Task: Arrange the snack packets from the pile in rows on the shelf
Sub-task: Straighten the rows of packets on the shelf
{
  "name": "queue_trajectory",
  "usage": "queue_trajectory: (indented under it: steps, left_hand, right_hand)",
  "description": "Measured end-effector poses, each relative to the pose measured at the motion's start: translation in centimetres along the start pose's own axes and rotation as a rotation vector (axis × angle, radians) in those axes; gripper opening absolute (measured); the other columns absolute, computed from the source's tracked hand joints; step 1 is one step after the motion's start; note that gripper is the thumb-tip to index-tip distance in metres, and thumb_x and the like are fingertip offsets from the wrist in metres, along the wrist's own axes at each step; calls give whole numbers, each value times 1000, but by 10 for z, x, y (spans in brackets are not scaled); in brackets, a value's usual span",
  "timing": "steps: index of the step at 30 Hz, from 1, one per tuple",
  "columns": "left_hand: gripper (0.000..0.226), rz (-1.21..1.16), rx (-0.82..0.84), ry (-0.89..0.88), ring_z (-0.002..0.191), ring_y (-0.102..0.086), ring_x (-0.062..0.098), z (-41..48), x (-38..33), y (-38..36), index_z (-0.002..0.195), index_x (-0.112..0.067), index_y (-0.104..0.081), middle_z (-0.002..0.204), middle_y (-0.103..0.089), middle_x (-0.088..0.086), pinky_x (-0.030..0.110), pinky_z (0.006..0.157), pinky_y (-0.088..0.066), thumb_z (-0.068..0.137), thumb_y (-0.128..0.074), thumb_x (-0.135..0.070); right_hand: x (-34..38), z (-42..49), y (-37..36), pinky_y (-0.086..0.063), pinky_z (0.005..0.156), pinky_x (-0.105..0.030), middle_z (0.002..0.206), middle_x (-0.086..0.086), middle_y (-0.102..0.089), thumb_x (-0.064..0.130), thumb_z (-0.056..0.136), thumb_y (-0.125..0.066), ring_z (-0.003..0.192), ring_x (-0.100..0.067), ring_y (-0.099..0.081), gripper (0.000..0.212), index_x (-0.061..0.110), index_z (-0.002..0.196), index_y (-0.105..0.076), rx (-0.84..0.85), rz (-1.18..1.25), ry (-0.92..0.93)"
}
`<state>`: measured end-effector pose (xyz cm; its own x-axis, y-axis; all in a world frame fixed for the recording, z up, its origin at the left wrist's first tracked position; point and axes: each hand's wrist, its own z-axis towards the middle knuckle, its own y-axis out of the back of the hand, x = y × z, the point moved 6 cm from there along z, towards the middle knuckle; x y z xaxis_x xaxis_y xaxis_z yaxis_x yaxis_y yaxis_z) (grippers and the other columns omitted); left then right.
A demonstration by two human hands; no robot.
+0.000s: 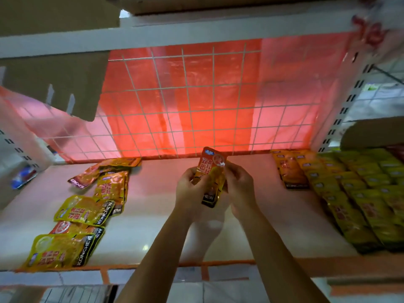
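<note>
Packet (211,176) held upright above mid-shelf, both hands on it.
The left hand (190,190) gripped its left edge and the right hand (239,186) pinched its right edge, the two close together. On the shelf (157,193) below, a loose pile (87,211) lay at left; neat rows (354,193) filled the right end. Wire grid (196,101) over red sheet (290,84) behind.
</note>
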<state>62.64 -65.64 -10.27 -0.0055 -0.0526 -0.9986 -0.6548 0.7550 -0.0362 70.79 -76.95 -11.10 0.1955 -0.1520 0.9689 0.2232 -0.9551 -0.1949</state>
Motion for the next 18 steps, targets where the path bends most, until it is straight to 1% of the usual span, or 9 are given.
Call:
queue_trajectory:
  steps: [2, 5, 8, 10, 12, 14, 15, 17, 18]
  left_hand:
    - [10, 27, 63, 28, 64, -69, 10, -2, 3, -21, 89, -22, -66, 74, -73, -3, 21, 54, -52, 82, -71, -15]
    - [9, 43, 154, 89, 66, -70, 18, -6, 6, -56, 87, -15, -66, 76, -72, 4, 28, 57, -55, 86, -67, -6]
    - [5, 12, 164, 115, 77, -70, 27, -11, 4, -88, 86, -15, -70, 84, -73, 10, 40, 71, -59, 88, -66, -14]
    - [10, -32, 128, 150, 77, -71, 30, -15, 6, -108, 88, -17, -72, 85, -74, 11, 44, 68, -59, 90, -65, -24]
    - [11, -27, 79, 173, 74, -71, 32, -17, 10, -128, 97, -14, -69, 87, -71, 13, 46, 61, -59, 92, -62, -21]
    - [12, 78, 42, 144, 75, -70, 31, -20, 15, -148, 101, -18, -66, 90, -69, 10, 46, 60, -60, 91, -61, -14]
    - [15, 139, 30, 115, 77, -70, 29, -22, 15, -158, 98, -23, -66, 89, -68, 5, 47, 63, -60, 90, -61, -12]
    - [24, 237, 15, 62, 80, -69, 24, -27, 15, -177, 93, -32, -65, 88, -68, -4, 44, 70, -60, 86, -60, -10]
    - [28, 288, 7, 37, 82, -67, 22, -28, 16, -185, 97, -33, -65, 91, -69, -5, 40, 73, -59, 84, -60, -9]
  right_hand:
    - [4, 0, 19, -55, 88, -47, 99, -7, -71, 24, 85, -70, 94, -25, -68, 12, 19, 96, -67, -4, -18, 0]
    - [14, 3, 51, -55, 85, -43, 99, -8, -70, 17, 82, -72, 95, -27, -67, 18, 13, 97, -63, -47, -78, 32]
    - [30, 9, 83, -56, 73, -35, 94, -10, -71, 9, 82, -71, 83, -21, -68, 16, 7, 96, -62, -90, -74, 67]
    - [44, 12, 105, -54, 58, -25, 82, -5, -72, 4, 83, -68, 70, -12, -68, 14, 5, 96, -62, -108, -14, 84]
    - [55, 18, 134, -55, 59, -30, 83, -9, -71, 4, 84, -67, 71, -17, -68, 13, 6, 96, -61, -156, 12, 77]
    - [66, 24, 165, -54, 76, -48, 96, -24, -68, 7, 86, -66, 85, -32, -66, 10, 9, 94, -61, -215, 24, 67]
    - [71, 27, 181, -52, 81, -53, 100, -26, -66, 9, 87, -66, 88, -35, -64, 7, 11, 92, -62, -243, 52, 63]
    - [78, 33, 211, -52, 82, -53, 101, -23, -67, 12, 88, -65, 91, -35, -65, 6, 13, 94, -65, -284, 56, 64]
    - [81, 35, 226, -53, 80, -50, 99, -20, -69, 13, 89, -64, 90, -35, -66, 9, 11, 97, -67, -289, 31, 70]
